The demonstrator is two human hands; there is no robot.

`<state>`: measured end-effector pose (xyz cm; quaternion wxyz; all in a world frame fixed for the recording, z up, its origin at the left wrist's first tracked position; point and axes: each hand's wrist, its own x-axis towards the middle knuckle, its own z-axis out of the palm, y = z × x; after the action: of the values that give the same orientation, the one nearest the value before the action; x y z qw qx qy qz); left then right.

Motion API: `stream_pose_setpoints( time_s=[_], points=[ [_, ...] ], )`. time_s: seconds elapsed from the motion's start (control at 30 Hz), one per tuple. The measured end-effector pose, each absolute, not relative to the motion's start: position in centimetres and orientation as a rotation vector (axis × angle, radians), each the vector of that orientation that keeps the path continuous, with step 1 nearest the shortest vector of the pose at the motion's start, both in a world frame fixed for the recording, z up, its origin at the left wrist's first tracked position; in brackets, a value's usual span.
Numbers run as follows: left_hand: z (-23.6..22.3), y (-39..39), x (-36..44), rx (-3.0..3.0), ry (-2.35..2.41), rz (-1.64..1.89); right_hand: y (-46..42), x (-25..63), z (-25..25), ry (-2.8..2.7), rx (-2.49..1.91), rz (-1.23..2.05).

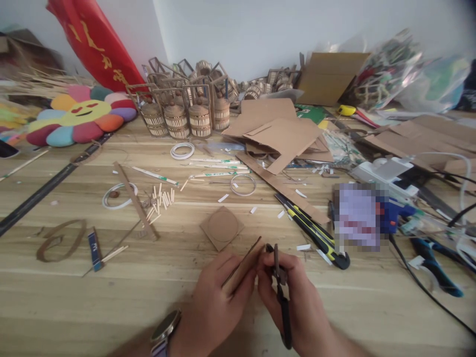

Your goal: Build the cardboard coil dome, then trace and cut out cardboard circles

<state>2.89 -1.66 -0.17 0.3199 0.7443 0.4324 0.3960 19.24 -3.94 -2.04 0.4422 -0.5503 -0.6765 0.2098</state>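
My left hand (219, 302) is closed around a piece of brown cardboard (241, 272), held tilted with its edge up, pointing away from me. My right hand (297, 292) is wrapped round black-handled scissors (284, 317), close against the cardboard's right side; fingers partly hide the blades. Just beyond both hands lies a small cardboard square (222, 228) with a circle marked on it. A yellow-and-black utility knife (308, 233) rests to the right, by a long cardboard strip (282, 186).
Small lantern-like stick crafts (200, 119) stand at the back, beside stacked cardboard sheets (275, 124). Short sticks (161, 198) and white wire coils (182, 150) lie left of centre. A power strip (383, 171), cables and blue-black pliers (433, 267) occupy the right. A flower cushion (84, 116) is back left.
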Motion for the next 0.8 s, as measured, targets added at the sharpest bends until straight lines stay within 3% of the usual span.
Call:
stream_pose_setpoints(
  time_s=[0.2, 0.47, 0.8],
  points=[
    [0.7, -1.1, 2.7, 1.452, 1.29, 0.99, -2.5, 18.8, -0.4, -1.356, -1.396, 0.494],
    [0.9, -0.7, 2.3, 1.177, 1.362, 1.032, -1.7, 18.7, 1.2, -1.038, -1.35, 1.033],
    [1.0, -0.4, 2.7, 0.615, 1.022, 1.21, -2.7, 20.2, -0.5, -1.275, -1.097, 1.413]
  ],
)
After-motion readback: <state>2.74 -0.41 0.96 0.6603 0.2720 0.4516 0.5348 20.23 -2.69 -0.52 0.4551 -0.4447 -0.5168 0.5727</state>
